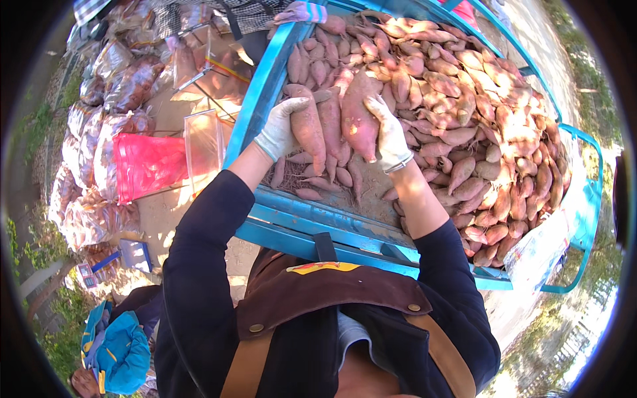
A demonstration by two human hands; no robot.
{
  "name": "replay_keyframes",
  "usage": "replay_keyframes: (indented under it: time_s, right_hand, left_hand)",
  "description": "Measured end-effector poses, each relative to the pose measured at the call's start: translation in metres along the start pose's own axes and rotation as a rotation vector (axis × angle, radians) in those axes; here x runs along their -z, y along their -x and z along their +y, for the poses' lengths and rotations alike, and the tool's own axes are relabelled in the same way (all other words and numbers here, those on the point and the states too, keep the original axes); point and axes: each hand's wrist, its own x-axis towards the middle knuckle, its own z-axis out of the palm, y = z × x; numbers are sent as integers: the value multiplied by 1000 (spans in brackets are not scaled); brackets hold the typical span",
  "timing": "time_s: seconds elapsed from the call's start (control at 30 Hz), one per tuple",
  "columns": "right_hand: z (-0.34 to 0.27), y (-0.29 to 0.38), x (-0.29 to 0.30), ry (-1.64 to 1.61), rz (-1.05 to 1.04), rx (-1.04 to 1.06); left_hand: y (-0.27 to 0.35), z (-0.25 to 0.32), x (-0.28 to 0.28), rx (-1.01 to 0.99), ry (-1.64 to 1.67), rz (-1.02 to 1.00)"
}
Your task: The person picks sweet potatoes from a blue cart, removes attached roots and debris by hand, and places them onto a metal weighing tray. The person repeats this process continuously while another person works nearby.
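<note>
My left hand (279,130), in a white work glove, grips a long sweet potato (307,125) over the near-left part of a blue metal cart bed (323,213). A large, broad sweet potato (359,112) is held by my right hand (389,133), also gloved, with the thumb on its upper side. Between the two hangs another sweet potato (329,119); I cannot tell whether my left fingers hold it too. Below my hands, several small sweet potatoes (321,184) lie on the soil-strewn floor of the bed. A big heap of sweet potatoes (448,109) fills the middle and right.
Filled clear plastic bags (112,149) stand on the left. Nearer are a red bag (149,166) and a clear bag (204,144) beside metal frames. A blue scale (134,255) sits on the ground. Another person's gloved hand (301,12) is at the cart's far-left corner.
</note>
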Motion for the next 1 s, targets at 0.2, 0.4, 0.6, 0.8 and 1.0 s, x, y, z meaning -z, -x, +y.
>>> replay_keyframes:
  time_s: [0.2, 0.4, 0.6, 0.8, 1.0]
  right_hand:
    - [11, -3, -33, -84, -106, -122]
    - [58, -19, -17, -51, -56, -296]
    - [103, -24, -13, 26, 73, -377]
    - [126, -26, -33, 76, 85, -493]
    - [131, -36, -44, 160, 123, -462]
  left_hand:
    - [72, 49, 0, -377, 19, -32]
    - [225, 106, 108, -876, 22, 183]
    - [285, 44, 272, -662, 233, 723]
    - [216, 28, 384, -361, 334, 1037]
    - [193, 41, 442, -258, 16, 1197]
